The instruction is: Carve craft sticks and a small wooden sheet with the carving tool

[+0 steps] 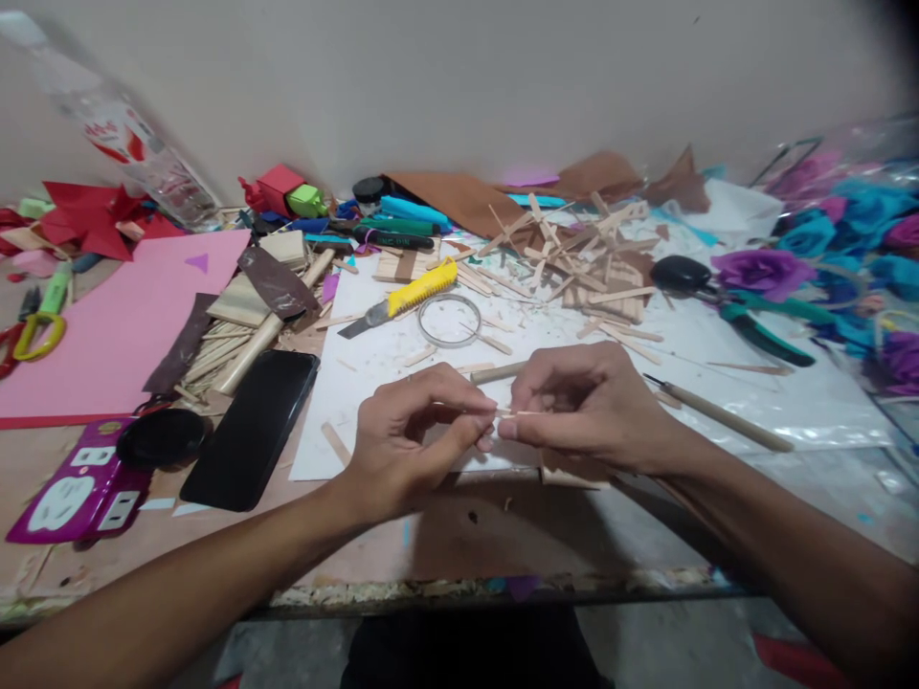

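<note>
My left hand (423, 431) and my right hand (585, 407) meet above the front edge of the white sheet (402, 431). Between their fingertips is a small pale sliver of wooden stick (505, 413), pinched from both sides and mostly covered by the fingers. Behind my right hand a wooden handle (495, 373) sticks out, partly hidden. Under that hand lies a flat wooden piece (571, 471). Just beyond my hands are a clear ring (449, 342) and a yellow box cutter (416, 290) with its blade out.
Wooden sticks (574, 249) pile up at the back. To the right lie a carving tool (728, 416), green-handled pliers (768, 330) and paper flowers (765, 273). A phone (251, 431), a purple case (72, 483) and scissors (47, 321) lie left, with a leaning bottle (136, 144) behind.
</note>
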Demonstrator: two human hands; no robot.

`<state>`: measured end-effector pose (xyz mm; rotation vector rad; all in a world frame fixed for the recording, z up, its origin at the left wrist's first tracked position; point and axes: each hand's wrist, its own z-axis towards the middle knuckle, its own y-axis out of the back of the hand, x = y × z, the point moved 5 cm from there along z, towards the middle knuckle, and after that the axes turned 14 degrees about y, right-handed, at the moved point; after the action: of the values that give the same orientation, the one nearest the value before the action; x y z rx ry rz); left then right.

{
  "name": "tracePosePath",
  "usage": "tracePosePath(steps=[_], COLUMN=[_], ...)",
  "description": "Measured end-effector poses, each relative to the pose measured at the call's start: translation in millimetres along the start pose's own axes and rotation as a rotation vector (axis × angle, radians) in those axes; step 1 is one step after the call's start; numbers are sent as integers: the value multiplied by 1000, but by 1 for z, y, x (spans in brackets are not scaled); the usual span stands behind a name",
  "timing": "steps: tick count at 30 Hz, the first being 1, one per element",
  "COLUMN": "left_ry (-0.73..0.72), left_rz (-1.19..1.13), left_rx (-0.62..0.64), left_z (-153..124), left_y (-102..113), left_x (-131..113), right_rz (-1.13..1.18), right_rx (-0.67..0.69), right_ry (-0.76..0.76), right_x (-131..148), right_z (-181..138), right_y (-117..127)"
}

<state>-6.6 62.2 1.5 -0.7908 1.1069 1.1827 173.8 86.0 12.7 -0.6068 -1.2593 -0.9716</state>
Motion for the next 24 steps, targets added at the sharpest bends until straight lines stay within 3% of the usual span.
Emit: tracePosePath(steps=[7,14,24], left_ry=[114,264,293], left_rz=[-57,-132,-135], left_rx=[-3,8,-27], left_z=[1,0,1], left_y=[-5,-10,-13], left_x=[-2,0,-1], right_rz=[-75,-89,16], right_rx=[-15,-15,20], right_ry=[79,57,8], right_x=[4,1,-3], right_z=[1,-1,-2], right_y=[0,-4,-7])
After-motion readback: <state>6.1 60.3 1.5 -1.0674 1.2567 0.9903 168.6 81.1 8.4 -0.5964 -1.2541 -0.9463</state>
